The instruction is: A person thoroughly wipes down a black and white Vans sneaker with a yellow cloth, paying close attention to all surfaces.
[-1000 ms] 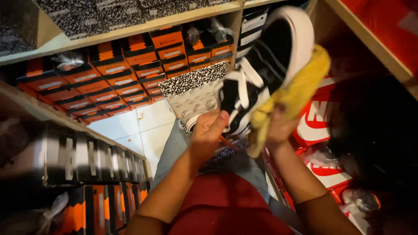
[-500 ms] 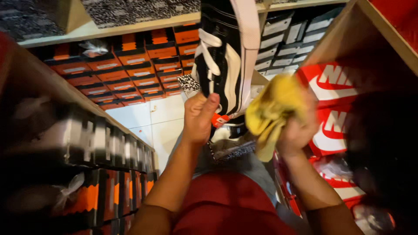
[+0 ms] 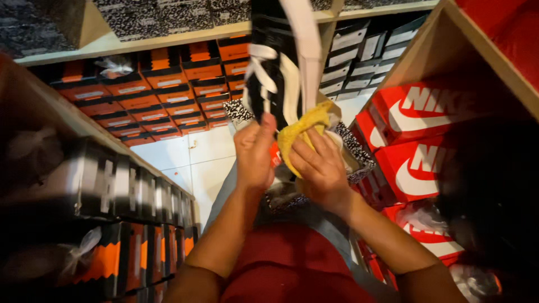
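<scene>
Two hands work: left hand (image 3: 255, 154) grips black-and-white sneaker (image 3: 275, 67) low, at 12 o'clock. Right hand (image 3: 320, 168) presses yellow cloth (image 3: 303, 132) on it. Risk: shoe is top-heavy w/ such a low hold, so a hard rub may tip it.

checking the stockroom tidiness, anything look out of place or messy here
Mostly tidy: the orange and black shoe boxes sit in even rows. One open speckled shoe box rests on the person's lap, under the black and white sneaker and yellow cloth.
</scene>
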